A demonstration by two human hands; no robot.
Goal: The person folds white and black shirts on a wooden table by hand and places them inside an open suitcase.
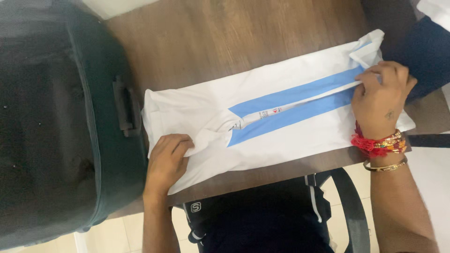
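My left hand lies palm down on the near left part of a folded white shirt, fingers together and curled a little, the tips pressing a small fold of cloth just left of the blue band; I cannot tell whether any cloth is pinched under them. My right hand sits at the far right end of the shirt, knuckles up, fingers bent and closed on the thin white edge that runs down the middle of the blue part. On that wrist I count one bunch of red and gold threads and one thin metal bangle just behind it.

There is one shirt, laid flat and long across the table, running from near left to far right. It is smooth, soft cloth, white with two light blue stripes side by side along its middle, parted by a narrow white strip with a small label. Its right far corner is turned up into a soft peak.

The table is dark brown wood with a visible grain. To the left, touching the table's edge area, stands one large dark green suitcase of woven fabric with one black handle facing the shirt. At the far right lies one dark blue cloth, just beside my right hand.
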